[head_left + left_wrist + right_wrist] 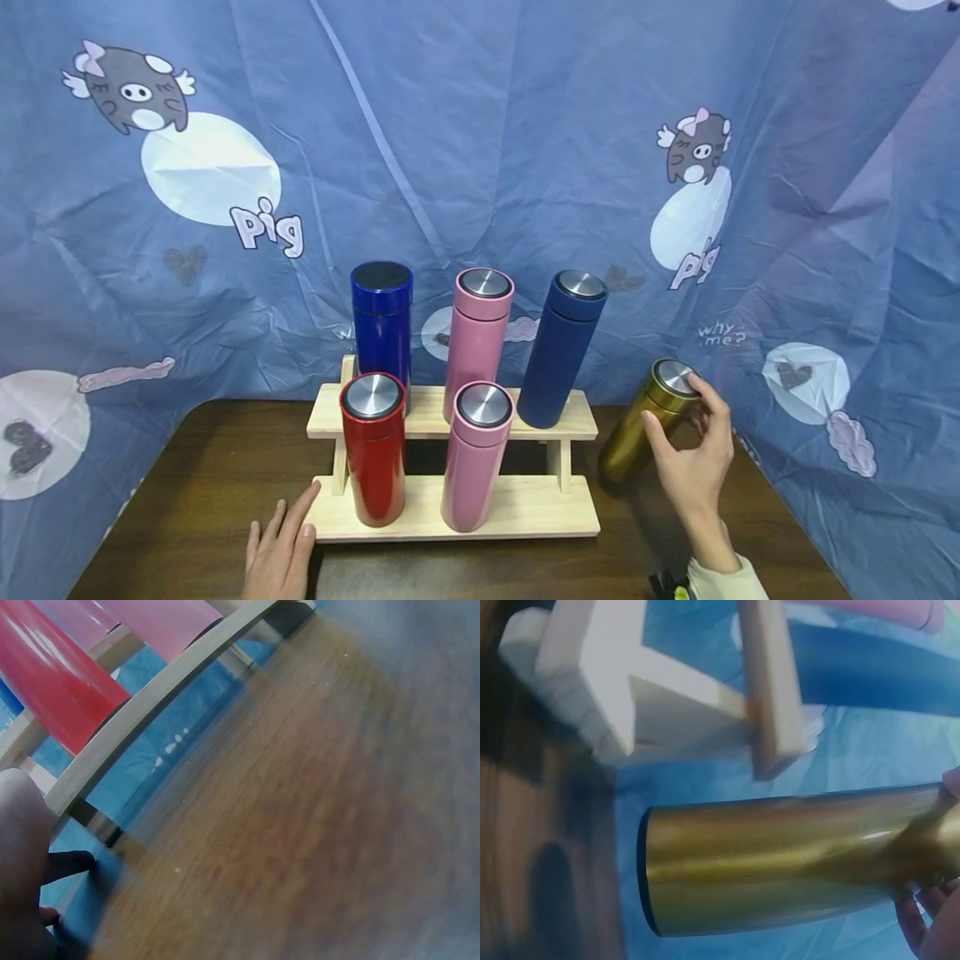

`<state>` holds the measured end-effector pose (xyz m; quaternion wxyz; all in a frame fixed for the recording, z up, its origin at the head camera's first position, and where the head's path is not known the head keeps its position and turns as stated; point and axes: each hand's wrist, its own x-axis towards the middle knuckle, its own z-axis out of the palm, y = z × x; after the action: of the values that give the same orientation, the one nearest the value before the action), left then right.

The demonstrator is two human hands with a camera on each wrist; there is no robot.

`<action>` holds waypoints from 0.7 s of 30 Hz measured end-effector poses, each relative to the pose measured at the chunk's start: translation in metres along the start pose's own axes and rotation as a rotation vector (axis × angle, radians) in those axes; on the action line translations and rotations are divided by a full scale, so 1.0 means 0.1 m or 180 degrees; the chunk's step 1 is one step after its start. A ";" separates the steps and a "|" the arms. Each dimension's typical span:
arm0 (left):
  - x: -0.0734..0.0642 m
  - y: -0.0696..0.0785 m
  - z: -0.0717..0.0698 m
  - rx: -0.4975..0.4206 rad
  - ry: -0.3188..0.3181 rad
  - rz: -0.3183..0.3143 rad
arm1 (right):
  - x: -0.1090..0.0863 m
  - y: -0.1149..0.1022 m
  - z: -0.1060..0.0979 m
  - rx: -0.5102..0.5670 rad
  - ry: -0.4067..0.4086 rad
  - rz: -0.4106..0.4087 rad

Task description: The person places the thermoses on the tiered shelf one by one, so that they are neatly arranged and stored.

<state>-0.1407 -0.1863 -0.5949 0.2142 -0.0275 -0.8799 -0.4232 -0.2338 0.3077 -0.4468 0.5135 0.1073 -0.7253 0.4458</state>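
Observation:
My right hand grips a gold thermos flask near its steel-topped lid, to the right of a wooden rack. In the right wrist view its black-edged base hangs just off the table, and the fingers wrap its upper end. My left hand rests at the left end of the rack's lower shelf, fingers mostly straight. On that shelf stand a red flask and a pink flask. The upper shelf bears a glossy blue flask, another pink flask and a matte navy flask.
A dark brown wooden table carries the rack. Behind and at the sides hangs a blue cloth with pig pictures. The rack's right upright stands close to the gold flask.

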 end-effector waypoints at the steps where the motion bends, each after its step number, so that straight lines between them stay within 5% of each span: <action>1: 0.00 0.00 0.00 -0.0009 0.0015 0.0012 | 0.00 -0.02 -0.01 0.0035 -0.0004 0.0005; 21: 0.00 -0.02 0.01 -0.0023 0.0041 0.0064 | -0.05 -0.55 0.01 0.0500 -0.0294 -0.0142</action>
<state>-0.1420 -0.1868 -0.5971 0.2240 -0.0344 -0.8766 -0.4244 -0.1979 0.2737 -0.4213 0.4793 0.1839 -0.7084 0.4843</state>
